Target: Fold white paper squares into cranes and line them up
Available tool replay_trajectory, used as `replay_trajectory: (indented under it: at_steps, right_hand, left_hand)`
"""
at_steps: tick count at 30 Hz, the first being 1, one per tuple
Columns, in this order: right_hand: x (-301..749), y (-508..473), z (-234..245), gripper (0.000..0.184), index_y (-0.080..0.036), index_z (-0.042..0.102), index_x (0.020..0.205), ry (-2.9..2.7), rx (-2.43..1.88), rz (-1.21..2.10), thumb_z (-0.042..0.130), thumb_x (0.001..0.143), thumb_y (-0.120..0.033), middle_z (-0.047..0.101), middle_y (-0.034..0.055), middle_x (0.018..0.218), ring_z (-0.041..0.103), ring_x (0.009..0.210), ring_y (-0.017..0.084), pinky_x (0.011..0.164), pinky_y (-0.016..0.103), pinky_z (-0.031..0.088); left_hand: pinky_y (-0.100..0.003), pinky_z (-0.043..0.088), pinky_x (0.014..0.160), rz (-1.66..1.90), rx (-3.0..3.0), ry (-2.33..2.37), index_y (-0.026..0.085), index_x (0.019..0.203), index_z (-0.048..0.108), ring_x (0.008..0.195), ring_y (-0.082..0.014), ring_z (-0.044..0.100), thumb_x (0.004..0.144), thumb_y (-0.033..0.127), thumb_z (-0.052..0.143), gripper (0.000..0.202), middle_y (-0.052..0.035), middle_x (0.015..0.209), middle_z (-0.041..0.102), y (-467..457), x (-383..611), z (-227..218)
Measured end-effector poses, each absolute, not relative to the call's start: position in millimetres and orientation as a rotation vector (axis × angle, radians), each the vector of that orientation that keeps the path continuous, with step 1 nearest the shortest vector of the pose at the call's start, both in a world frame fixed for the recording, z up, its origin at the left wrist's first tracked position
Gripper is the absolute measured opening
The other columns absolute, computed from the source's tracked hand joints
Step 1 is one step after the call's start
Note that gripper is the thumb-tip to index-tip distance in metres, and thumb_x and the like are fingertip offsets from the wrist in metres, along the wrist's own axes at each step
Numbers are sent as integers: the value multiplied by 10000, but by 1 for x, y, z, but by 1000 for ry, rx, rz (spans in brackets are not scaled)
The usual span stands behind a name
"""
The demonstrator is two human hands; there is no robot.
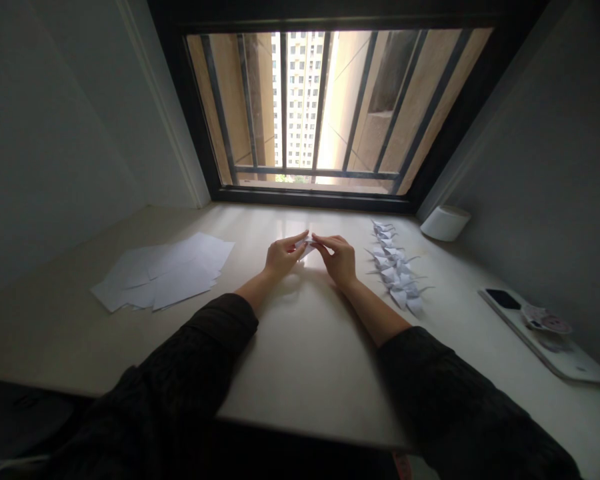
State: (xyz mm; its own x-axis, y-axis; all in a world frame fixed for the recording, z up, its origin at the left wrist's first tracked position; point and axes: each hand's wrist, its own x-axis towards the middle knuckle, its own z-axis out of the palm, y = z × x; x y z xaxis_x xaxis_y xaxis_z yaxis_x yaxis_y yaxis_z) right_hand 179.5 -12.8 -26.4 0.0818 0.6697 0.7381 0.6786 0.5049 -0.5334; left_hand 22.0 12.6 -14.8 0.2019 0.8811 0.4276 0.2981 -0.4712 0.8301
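My left hand and my right hand meet above the middle of the pale desktop. Between their fingertips, both hands pinch a small piece of folded white paper, partly hidden by my fingers. To the left of my left hand lies a loose, overlapping spread of white paper sheets. Nearest my right hand, a row of several folded white origami cranes runs from the back of the desk toward me, the cranes touching one another.
A window with dark metal bars stands at the back of the desk. Against the right wall are a white cylindrical object and a white slab carrying a black phone. Walls flank the desk. My dark sleeves cross the foreground.
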Motion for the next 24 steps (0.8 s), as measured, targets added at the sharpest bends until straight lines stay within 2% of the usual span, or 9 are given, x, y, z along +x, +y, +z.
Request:
replay_trajectory:
  at_steps: [12, 24]
  right_hand:
    - [177, -17, -23, 214, -308, 688, 1022, -1604, -1194, 55, 590, 832, -315, 717, 14, 945, 622, 853, 203, 798, 364, 490]
    - [175, -20, -23, 221, -272, 714, 959, -1518, -1217, 16, 597, 817, -394, 708, 35, 827, 622, 752, 185, 735, 324, 483]
  left_hand:
    - [-241, 473, 614, 1292, 1751, 997, 187, 1073, 677, 720, -168, 624, 747, 298, 628, 347, -37, 791, 708, 11, 23, -14]
    - [-213, 448, 595, 1255, 1701, 978, 176, 1086, 648, 672, -134, 604, 798, 318, 562, 332, -25, 751, 685, 13, 22, -15]
